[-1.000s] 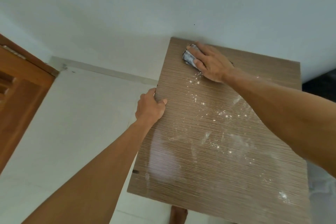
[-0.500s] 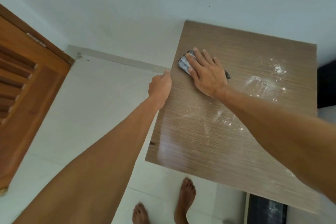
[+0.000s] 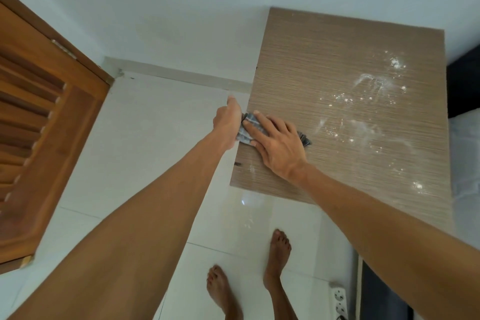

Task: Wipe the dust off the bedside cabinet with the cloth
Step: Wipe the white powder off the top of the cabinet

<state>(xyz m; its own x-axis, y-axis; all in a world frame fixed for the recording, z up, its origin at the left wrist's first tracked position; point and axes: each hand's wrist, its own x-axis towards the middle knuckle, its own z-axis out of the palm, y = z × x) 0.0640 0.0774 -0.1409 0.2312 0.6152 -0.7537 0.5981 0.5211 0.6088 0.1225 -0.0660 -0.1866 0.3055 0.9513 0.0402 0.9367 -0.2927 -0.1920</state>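
The bedside cabinet has a brown wood-grain top against the white wall. White dust is smeared and speckled over its right half. A grey-blue cloth lies at the top's left edge. My right hand presses flat on the cloth, fingers spread, pointing left. My left hand is held just off the left edge beside the cloth, touching it; its palm and fingers are hidden from me.
A brown louvred wooden door stands at the left. White floor tiles lie below, with my bare feet on them. A white power strip lies at the bottom right. Dark and white bedding borders the cabinet's right side.
My right hand has dragged the cloth from the far corner down along the left side to the left edge. My left hand has stayed at that edge, now against the cloth.
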